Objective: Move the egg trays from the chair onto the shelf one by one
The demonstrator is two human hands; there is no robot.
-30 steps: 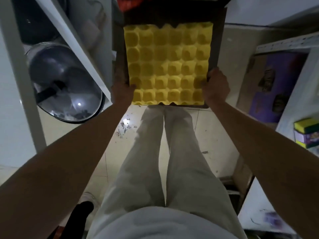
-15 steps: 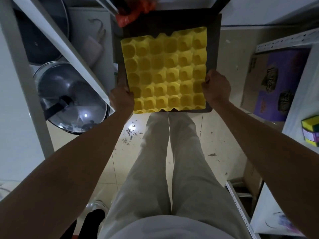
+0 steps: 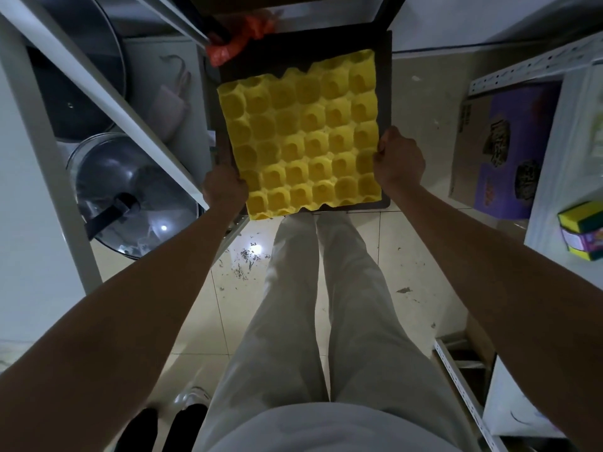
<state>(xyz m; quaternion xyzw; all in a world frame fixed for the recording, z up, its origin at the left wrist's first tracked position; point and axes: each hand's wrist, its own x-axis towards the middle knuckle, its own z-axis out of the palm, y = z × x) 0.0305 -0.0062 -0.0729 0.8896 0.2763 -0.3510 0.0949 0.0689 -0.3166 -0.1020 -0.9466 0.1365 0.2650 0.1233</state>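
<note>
Two hands are seen gripping a yellow egg tray (image 3: 301,138) by its opposite edges. The left hand (image 3: 223,187) is closed on the tray's near-left corner, with the fingers wrapped under the edge and the thumb on top. The right hand (image 3: 399,159) is clamped on the right edge, knuckles turned toward the camera. The tray is held over the dark seat of a chair (image 3: 385,76), slightly skewed against the seat's outline, its near-left corner jutting past the seat's near edge; whether it touches the seat cannot be told. An orange bag (image 3: 235,44) is seen at the far-left corner of the seat. To the left, a white shelf frame (image 3: 107,89) is seen, with a glass pot lid (image 3: 130,194) beneath it. On the right, a cardboard box with purple print (image 3: 499,148) stands on the tiled floor (image 3: 421,256).
</note>
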